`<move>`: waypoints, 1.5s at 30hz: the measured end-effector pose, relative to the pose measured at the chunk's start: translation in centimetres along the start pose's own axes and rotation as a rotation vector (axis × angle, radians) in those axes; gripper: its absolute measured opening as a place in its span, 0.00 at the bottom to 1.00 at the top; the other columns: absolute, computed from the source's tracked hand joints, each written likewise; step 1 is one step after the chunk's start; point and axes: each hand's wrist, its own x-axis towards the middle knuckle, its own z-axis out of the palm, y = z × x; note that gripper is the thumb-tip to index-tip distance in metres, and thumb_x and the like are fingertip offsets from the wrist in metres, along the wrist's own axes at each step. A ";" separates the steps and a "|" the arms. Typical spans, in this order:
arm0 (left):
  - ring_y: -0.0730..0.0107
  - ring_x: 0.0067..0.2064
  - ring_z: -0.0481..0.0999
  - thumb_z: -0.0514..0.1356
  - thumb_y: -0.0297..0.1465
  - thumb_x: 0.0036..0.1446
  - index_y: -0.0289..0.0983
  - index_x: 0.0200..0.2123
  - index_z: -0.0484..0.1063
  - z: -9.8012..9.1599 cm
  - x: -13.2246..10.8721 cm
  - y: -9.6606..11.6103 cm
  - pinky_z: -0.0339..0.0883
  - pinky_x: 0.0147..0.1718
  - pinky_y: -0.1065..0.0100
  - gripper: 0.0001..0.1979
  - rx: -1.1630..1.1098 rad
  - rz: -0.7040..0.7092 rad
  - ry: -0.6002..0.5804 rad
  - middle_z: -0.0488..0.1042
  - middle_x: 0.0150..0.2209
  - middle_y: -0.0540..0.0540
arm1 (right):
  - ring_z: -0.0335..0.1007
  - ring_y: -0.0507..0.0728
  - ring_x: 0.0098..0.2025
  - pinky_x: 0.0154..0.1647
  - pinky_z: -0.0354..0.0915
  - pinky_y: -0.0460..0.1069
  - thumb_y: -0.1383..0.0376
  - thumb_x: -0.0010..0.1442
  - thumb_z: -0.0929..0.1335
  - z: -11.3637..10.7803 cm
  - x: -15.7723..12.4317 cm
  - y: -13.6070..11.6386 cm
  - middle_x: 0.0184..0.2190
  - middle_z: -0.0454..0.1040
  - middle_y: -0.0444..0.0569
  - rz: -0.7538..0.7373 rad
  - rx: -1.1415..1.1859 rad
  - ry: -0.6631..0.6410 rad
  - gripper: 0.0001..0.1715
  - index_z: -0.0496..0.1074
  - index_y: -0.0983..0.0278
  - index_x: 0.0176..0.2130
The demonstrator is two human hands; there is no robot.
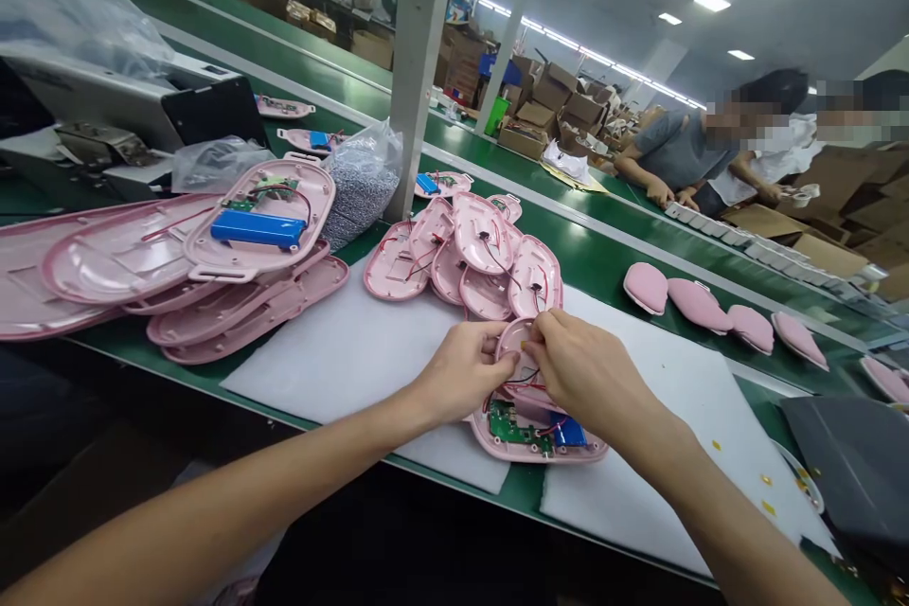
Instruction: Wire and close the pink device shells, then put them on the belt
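Note:
My left hand (461,369) is closed round the left edge of a pink plastic shell half (512,333), its thumb over the inside. At the inner face of this shell, the fingers of my right hand (572,355) are pinched together, with a small piece of yellow tape (524,344) at their tips. Red and black wires (522,383) run from the held shell. Just below it lies another pink shell half (490,443) carrying a green circuit board (507,424) and a blue battery (568,431), partly covered by my right hand and the held shell.
Pink shell halves (483,232) with wires are piled behind my hands on white foam sheets (312,355). More shells (259,227) are stacked at left near a bag of dark pellets (362,180). Closed pink units (700,303), yellow tape bits (765,479) and a dark bin (845,464) are at right.

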 end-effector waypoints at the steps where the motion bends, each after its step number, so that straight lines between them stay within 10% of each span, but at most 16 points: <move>1: 0.69 0.34 0.71 0.59 0.31 0.56 0.32 0.38 0.72 0.0 0.0 0.0 0.65 0.29 0.74 0.09 0.010 0.004 0.002 0.72 0.33 0.47 | 0.67 0.55 0.31 0.26 0.48 0.48 0.66 0.64 0.62 0.1 0.0 0.1 0.32 0.71 0.47 0.000 0.032 0.012 0.07 0.63 0.63 0.33; 11: 0.70 0.33 0.72 0.59 0.32 0.57 0.33 0.39 0.72 -0.1 -0.4 0.4 0.66 0.30 0.74 0.09 0.058 0.002 0.011 0.73 0.33 0.48 | 0.63 0.55 0.25 0.22 0.47 0.47 0.50 0.50 0.72 -0.8 0.3 2.1 0.22 0.70 0.43 0.296 0.226 0.113 0.20 0.65 0.60 0.24; 18: 0.64 0.40 0.75 0.57 0.36 0.61 0.36 0.45 0.70 -0.3 -0.5 1.3 0.68 0.38 0.68 0.12 0.357 0.094 0.063 0.75 0.41 0.46 | 0.68 0.56 0.35 0.33 0.59 0.49 0.61 0.57 0.70 -0.9 -1.1 5.9 0.34 0.75 0.44 0.000 0.381 0.138 0.06 0.74 0.59 0.36; 24: 0.63 0.54 0.72 0.46 0.28 0.66 0.40 0.52 0.67 -1.5 -1.5 3.5 0.63 0.54 0.64 0.17 0.743 0.317 -0.404 0.72 0.53 0.44 | 0.67 0.58 0.38 0.35 0.62 0.51 0.67 0.58 0.67 0.9 -7.2 3.7 0.35 0.75 0.49 -0.224 0.264 0.373 0.03 0.73 0.62 0.33; 27: 0.56 0.63 0.61 0.54 0.22 0.54 0.39 0.52 0.67 -1.8 -2.2 5.9 0.48 0.64 0.57 0.21 0.909 0.385 -0.651 0.63 0.61 0.41 | 0.60 0.68 0.58 0.54 0.61 0.58 0.59 0.48 0.73 2.3 -7.5 2.3 0.58 0.64 0.59 -0.194 0.328 0.074 0.32 0.70 0.65 0.52; 30: 0.50 0.56 0.67 0.62 0.26 0.43 0.38 0.52 0.67 -1.7 -1.4 8.7 0.60 0.56 0.56 0.28 1.016 0.304 -0.718 0.66 0.57 0.38 | 0.53 0.72 0.62 0.61 0.54 0.63 0.52 0.42 0.75 3.5 -6.0 2.0 0.61 0.58 0.64 -0.137 0.410 -0.147 0.59 0.54 0.68 0.65; 33: 0.58 0.46 0.73 0.60 0.29 0.52 0.40 0.43 0.74 -2.5 3.4 11.2 0.65 0.47 0.63 0.13 1.118 0.278 -0.589 0.74 0.46 0.43 | 0.63 0.69 0.53 0.56 0.60 0.61 0.56 0.44 0.73 4.9 -5.7 3.4 0.51 0.67 0.60 -0.113 0.464 -0.183 0.49 0.60 0.66 0.62; 38: 0.60 0.45 0.73 0.55 0.29 0.60 0.35 0.40 0.75 -6.4 20.0 12.8 0.65 0.48 0.61 0.10 1.302 0.129 -0.115 0.76 0.41 0.43 | 0.67 0.64 0.49 0.47 0.66 0.55 0.56 0.49 0.70 6.0 -4.4 10.8 0.54 0.62 0.57 0.240 0.500 0.103 0.41 0.58 0.60 0.60; 41: 0.62 0.44 0.74 0.59 0.33 0.61 0.31 0.41 0.72 -7.8 28.3 11.7 0.69 0.46 0.56 0.10 1.309 0.009 -0.033 0.74 0.41 0.42 | 0.69 0.65 0.45 0.41 0.66 0.56 0.48 0.54 0.66 5.9 1.4 16.3 0.49 0.64 0.58 0.555 0.409 0.170 0.39 0.57 0.63 0.59; 45: 0.63 0.44 0.74 0.59 0.38 0.62 0.32 0.48 0.69 -7.8 33.1 10.2 0.72 0.44 0.58 0.16 1.234 0.019 0.045 0.71 0.46 0.42 | 0.68 0.69 0.46 0.40 0.64 0.56 0.47 0.52 0.68 7.9 9.9 20.4 0.44 0.67 0.61 0.708 0.293 0.145 0.36 0.64 0.69 0.51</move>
